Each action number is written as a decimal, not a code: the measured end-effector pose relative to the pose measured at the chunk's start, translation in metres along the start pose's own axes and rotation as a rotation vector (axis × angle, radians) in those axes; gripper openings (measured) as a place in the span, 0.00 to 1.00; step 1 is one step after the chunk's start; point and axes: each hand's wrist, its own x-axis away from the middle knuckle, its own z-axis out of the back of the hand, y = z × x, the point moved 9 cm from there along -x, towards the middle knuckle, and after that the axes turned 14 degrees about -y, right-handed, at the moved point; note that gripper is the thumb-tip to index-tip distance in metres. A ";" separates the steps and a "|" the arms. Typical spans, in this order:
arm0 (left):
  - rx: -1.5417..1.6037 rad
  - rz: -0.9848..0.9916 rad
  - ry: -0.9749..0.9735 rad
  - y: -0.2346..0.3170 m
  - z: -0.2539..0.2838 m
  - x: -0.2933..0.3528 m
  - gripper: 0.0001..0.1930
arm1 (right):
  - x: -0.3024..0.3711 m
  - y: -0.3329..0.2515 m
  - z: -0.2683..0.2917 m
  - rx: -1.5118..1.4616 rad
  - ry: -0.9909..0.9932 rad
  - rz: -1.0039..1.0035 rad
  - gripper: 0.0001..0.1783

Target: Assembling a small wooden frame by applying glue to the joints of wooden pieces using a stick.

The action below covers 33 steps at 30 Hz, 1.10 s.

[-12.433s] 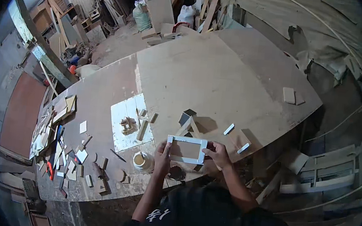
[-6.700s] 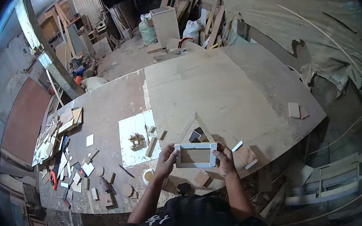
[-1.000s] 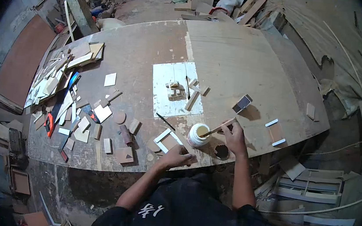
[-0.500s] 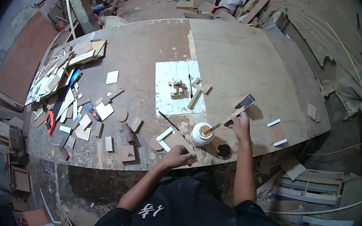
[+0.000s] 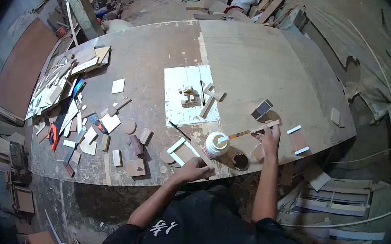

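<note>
My right hand (image 5: 269,138) grips a flat wooden stick (image 5: 240,134) whose left end carries a white paste-like coating. That coated end is over the mouth of a white plastic jar (image 5: 215,147) standing near the table's front edge. Just left of the jar, my left hand (image 5: 193,170) pinches the near corner of a small brown board edged with white strips (image 5: 186,153). Its near end is partly hidden by my fingers. A dark round container (image 5: 239,161) stands right of the jar. Beyond my right hand is a small dark-faced block (image 5: 262,109).
On a white panel (image 5: 172,115) lie small wooden assemblies (image 5: 189,97) and a thin dark stick. Wood offcuts (image 5: 89,142), a saw with an orange handle (image 5: 53,136) and a heap of scraps (image 5: 53,93) cover the left side. A brown piece with two white strips (image 5: 299,140) lies at right.
The stick's end has come up out of the jar, showing its white coating, and the stick lies flatter. My right hand has shifted right and slightly nearer. My left hand still holds the board.
</note>
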 end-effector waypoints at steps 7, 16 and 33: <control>0.102 -0.016 -0.055 -0.011 -0.012 -0.013 0.15 | 0.010 0.009 0.016 -0.130 0.022 -0.037 0.11; 0.065 -0.050 -0.047 -0.019 -0.013 -0.031 0.15 | 0.017 0.013 0.019 -0.161 0.030 -0.021 0.14; -0.055 -0.100 -0.096 -0.013 -0.022 -0.026 0.18 | 0.027 0.028 0.021 -0.231 0.006 -0.010 0.15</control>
